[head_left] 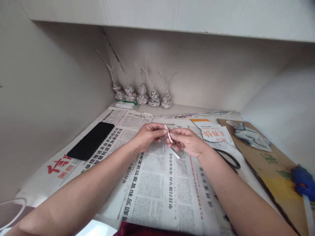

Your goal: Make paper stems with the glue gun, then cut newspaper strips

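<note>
Mostly wht paper stick [170, 137], v. thin, tilted, blunt-ended

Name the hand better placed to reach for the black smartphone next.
Probably the left hand: the black smartphone lies to its left, while the right hand sits farther away. Both hands hold the slim white stick, so the left must let go.
</note>
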The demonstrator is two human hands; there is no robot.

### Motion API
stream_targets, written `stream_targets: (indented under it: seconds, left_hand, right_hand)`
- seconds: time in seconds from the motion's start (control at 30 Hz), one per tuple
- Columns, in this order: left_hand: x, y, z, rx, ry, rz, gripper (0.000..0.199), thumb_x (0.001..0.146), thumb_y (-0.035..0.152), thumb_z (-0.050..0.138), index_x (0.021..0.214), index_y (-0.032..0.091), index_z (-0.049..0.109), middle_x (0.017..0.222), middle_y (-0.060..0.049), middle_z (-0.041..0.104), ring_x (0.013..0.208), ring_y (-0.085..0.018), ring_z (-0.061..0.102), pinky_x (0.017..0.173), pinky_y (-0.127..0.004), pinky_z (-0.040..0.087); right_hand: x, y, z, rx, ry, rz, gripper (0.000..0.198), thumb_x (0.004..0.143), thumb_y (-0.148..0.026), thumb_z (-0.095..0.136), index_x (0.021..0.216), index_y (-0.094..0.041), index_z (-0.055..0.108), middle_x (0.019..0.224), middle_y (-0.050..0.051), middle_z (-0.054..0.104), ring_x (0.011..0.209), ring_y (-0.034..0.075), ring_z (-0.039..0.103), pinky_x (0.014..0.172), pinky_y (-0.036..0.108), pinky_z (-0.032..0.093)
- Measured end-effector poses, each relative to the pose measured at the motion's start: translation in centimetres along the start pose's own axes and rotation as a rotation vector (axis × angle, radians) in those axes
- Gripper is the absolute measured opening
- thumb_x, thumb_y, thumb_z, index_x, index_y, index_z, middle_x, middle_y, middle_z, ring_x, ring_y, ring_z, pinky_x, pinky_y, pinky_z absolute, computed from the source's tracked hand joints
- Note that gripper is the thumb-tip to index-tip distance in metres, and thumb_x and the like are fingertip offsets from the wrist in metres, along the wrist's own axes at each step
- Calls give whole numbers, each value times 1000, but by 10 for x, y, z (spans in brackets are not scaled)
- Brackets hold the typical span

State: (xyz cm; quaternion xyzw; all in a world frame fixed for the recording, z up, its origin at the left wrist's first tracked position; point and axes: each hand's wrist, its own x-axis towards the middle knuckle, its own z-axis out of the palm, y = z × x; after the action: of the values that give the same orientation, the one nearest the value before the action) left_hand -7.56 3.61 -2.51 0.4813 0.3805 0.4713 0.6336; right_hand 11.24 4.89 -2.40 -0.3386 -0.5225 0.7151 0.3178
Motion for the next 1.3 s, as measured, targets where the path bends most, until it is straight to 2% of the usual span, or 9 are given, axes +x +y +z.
stream_targets:
  seconds: [0.17, 0.33, 0.47, 0.57, 0.67, 0.8, 1.03, 1.17, 1.3]
  left_hand:
    - [1, 0, 0, -11, 3, 35, 24, 67, 32, 82, 78, 14, 69, 70, -2, 67, 64, -13, 62, 56, -22, 41]
    - [2, -2, 0, 29, 70, 64, 26, 65, 33, 82, 77, 14, 70, 71, -1, 66, 65, -12, 60, 57, -21, 45]
    - [2, -2, 1, 76, 93, 116, 27, 66, 33, 81, 84, 14, 71, 75, -2, 67, 67, -12, 60, 59, -23, 49]
    - [2, -2, 2, 75, 115, 139, 29, 67, 33, 81, 85, 13, 70, 74, -3, 69, 69, -14, 63, 63, -25, 51]
    - [1, -1, 3, 95, 123, 177, 28, 69, 32, 80, 85, 13, 69, 73, -4, 70, 69, -15, 64, 66, -27, 52]
    - [1, -1, 4, 146, 111, 268, 25, 71, 31, 78, 87, 14, 69, 75, -4, 70, 70, -14, 64, 70, -27, 52]
    - [2, -3, 3, 254, 152, 323, 24, 69, 32, 79, 83, 15, 69, 79, -5, 71, 70, -15, 63, 70, -28, 51]
    - [2, -5, 2, 287, 164, 349, 23, 70, 31, 79, 82, 15, 68, 77, -5, 70, 69, -15, 63, 67, -27, 50]
    - [-1, -5, 5, 308, 191, 348, 21, 70, 30, 78, 79, 14, 67, 78, -5, 71, 69, -15, 63, 67, -27, 50]
  right_hand:
    - [0, -1, -1, -10, 0, -16, 24, 74, -33, 78, 90, -16, 71, 76, 3, 71, 64, 11, 66, 45, 15, 46]
    - [2, -1, 3, -122, 168, -110, 27, 66, -33, 82, 83, -17, 68, 72, 3, 71, 61, 12, 66, 42, 17, 42]
    - [3, -1, 6, -207, 284, -216, 26, 65, -33, 81, 82, -17, 70, 63, 1, 68, 57, 12, 62, 43, 19, 42]
    - [3, -3, 4, -196, 266, -248, 26, 68, -33, 79, 87, -17, 72, 71, 3, 70, 62, 13, 64, 48, 21, 45]
    - [1, -4, 1, -170, 209, -217, 27, 70, -33, 77, 91, -17, 72, 80, 4, 71, 68, 14, 66, 52, 23, 48]
    - [0, -6, -1, -171, 202, -193, 24, 68, -29, 78, 88, -17, 70, 76, 3, 70, 68, 14, 65, 54, 23, 48]
    - [2, -6, 5, -397, 308, -369, 8, 72, -22, 71, 77, -20, 65, 73, 0, 67, 65, 12, 61, 59, 25, 48]
    - [2, -4, 7, -464, 289, -401, 10, 73, -21, 71, 79, -20, 63, 78, 1, 68, 70, 13, 62, 68, 28, 50]
    - [0, -1, 8, -634, 360, -514, 3, 81, -23, 65, 83, -21, 63, 79, 1, 68, 71, 15, 63, 67, 28, 49]
